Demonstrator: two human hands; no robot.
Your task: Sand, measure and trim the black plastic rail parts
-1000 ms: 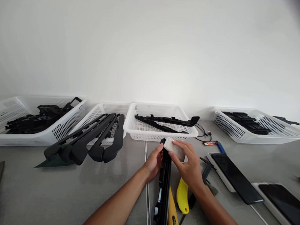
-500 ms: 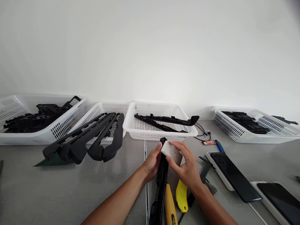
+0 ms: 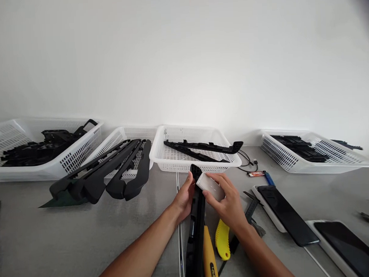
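My left hand is closed around the upper part of a long black plastic trim piece, whose hooked, ribbed end sticks up above the fingers. My right hand grips a pale grey-white block between thumb and fingers, its left edge against or just in front of the trim piece near that end. I cannot tell what the block is. Below the hands, a yellow-handled tool lies beside the trim piece. A bright yellow knife-like handle rests under my right forearm, near a dark caliper.
White baskets hold black parts: one at far left, one in the middle, one at right. Several black trim pieces overhang another basket. Two dark phone-like slabs on white bases, a lighter and a cable lie right.
The trim piece's upper end has turned and now shows its ribbed face, further clear of the block. The right hand with the block has shifted slightly left. The view has moved a little.
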